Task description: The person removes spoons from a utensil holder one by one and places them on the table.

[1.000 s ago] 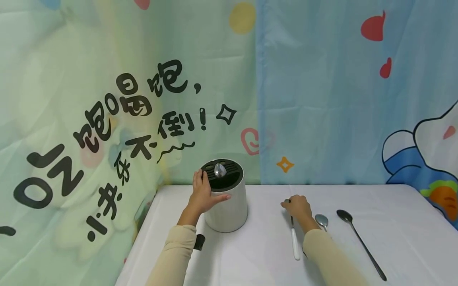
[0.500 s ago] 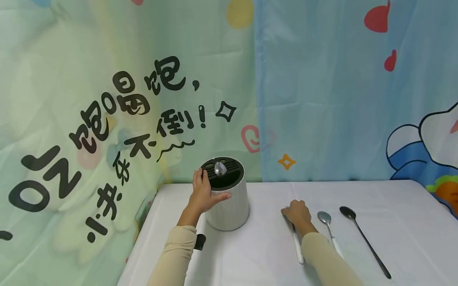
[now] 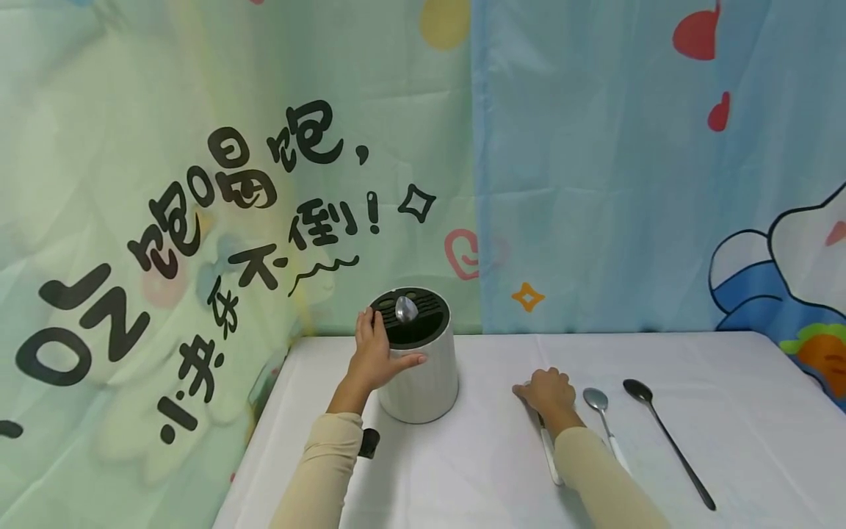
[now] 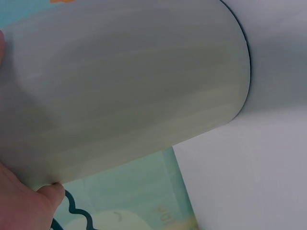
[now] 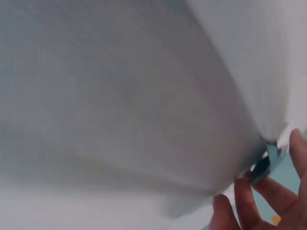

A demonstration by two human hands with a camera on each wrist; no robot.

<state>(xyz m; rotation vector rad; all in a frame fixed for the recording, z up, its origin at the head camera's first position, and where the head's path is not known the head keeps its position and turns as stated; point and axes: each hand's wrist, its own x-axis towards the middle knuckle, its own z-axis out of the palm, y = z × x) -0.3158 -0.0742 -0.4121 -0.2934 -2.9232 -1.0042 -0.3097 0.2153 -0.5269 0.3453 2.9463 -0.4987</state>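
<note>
In the head view my left hand (image 3: 375, 358) holds the side of a white round utensil holder (image 3: 423, 393). The fingers lie by its rim and the thumb stretches across the front. A shiny spoon bowl (image 3: 406, 310) sticks up from the slotted black top. On the table to the right, my right hand (image 3: 550, 395) pinches the far end of a white-handled utensil (image 3: 550, 452), whose head is hidden under the fingers. The right wrist view shows the fingertips (image 5: 244, 191) at a dark, shiny piece (image 5: 261, 168) of it.
Right of my right hand lie a white-handled spoon (image 3: 597, 400) and a long black spoon (image 3: 670, 441) on the white tabletop (image 3: 476, 455). A small black item (image 3: 369, 443) shows beside the left sleeve. A printed curtain (image 3: 595, 184) hangs behind the table.
The white-handled utensil has turned slightly, its handle end shifting right. My right sleeve uncovers more of the neighbouring spoon. The left hand and holder stay in place while the head view shifts a little.
</note>
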